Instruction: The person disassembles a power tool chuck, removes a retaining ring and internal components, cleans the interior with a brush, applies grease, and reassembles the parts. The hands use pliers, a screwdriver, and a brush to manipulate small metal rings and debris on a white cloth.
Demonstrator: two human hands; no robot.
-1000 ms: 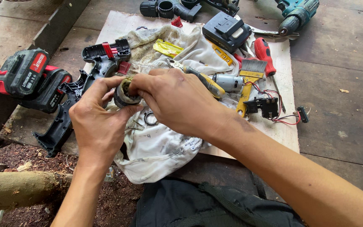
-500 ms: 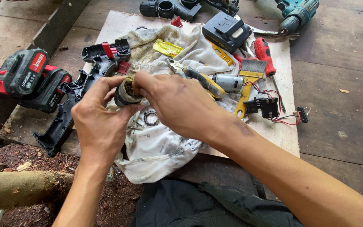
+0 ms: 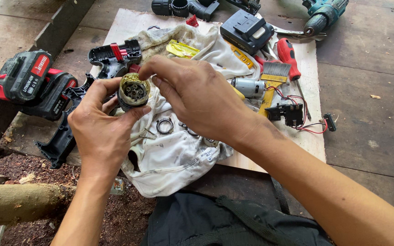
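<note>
My left hand grips the greasy gearbox, its open end up; my right hand hovers pinched above, holding nothing I can see.

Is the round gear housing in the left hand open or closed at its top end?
Open: the gear housing, gripped by the left hand, shows small gears inside its uncovered top.

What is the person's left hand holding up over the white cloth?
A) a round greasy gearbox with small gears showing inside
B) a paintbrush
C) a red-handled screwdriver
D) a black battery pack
A: the left hand grips a round gearbox with its open, greasy end and small gears facing the camera, while the right hand reaches its fingertips to its rim.
</note>
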